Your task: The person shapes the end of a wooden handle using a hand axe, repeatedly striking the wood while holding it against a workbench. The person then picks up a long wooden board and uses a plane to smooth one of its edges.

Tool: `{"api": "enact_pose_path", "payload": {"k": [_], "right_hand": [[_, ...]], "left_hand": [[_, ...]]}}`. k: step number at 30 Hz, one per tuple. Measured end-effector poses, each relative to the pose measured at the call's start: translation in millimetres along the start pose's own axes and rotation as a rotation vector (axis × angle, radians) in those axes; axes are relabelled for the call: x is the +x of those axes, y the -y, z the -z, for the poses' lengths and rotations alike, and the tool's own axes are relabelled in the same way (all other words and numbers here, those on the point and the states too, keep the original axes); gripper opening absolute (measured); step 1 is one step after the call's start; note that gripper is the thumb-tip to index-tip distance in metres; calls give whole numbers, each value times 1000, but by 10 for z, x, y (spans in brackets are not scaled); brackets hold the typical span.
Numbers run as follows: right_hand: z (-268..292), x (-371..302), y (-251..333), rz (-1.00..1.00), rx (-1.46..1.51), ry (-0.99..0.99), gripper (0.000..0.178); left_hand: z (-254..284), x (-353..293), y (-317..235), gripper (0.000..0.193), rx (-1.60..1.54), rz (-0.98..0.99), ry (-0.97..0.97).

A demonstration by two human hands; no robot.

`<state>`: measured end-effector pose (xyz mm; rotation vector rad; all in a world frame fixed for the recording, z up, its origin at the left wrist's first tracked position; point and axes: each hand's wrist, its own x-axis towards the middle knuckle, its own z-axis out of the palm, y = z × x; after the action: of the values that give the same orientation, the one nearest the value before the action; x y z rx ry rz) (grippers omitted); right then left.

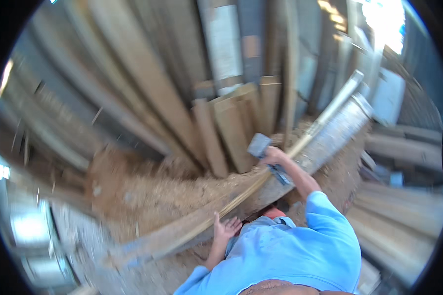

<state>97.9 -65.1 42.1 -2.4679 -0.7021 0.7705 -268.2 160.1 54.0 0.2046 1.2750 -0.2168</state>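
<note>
In front of me a long wooden beam [325, 142] runs slantwise from lower left to upper right. A thin pale strip of wood [246, 193] lies along its upper edge. My right hand [274, 155] is closed around a blocky grey-blue tool [259, 144] over the beam; part of the tool shows on either side of the fist, and motion blur hides its exact kind. Close to the beam's near side, my left hand [226, 228] is open, fingers spread and holding nothing. I cannot tell whether it touches the wood.
Brown shavings or sawdust [152, 194] cover the ground beyond the beam. Tall boards [133, 73] lean along the far side, with short offcuts [231, 128] upright before them. Stacked timber [398, 206] lies to the right. A pale panel [389, 96] stands at the far right.
</note>
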Motion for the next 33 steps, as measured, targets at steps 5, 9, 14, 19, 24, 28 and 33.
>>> {"api": "enact_pose_path", "payload": {"k": [5, 9, 14, 19, 24, 28, 33], "right_hand": [[-8, -108, 245, 47, 107, 158, 40], [-209, 19, -90, 20, 339, 244, 44], [-139, 34, -66, -121, 115, 465, 49], [-59, 214, -579, -37, -234, 425, 57], [-48, 242, -515, -81, -363, 495, 67], [59, 88, 19, -110, -307, 638, 73], [-335, 105, 234, 49, -421, 678, 75]], "left_hand": [[-146, 362, 5, 86, -399, -272, -123], [122, 595, 286, 45, -520, -474, 65], [484, 936, 844, 44, -772, -539, 73], [546, 812, 993, 48, -730, -700, 103], [771, 499, 1118, 55, -703, -765, 205], [871, 260, 1198, 55, -697, -817, 119], [1161, 20, 985, 56, -778, -951, -56]]}}
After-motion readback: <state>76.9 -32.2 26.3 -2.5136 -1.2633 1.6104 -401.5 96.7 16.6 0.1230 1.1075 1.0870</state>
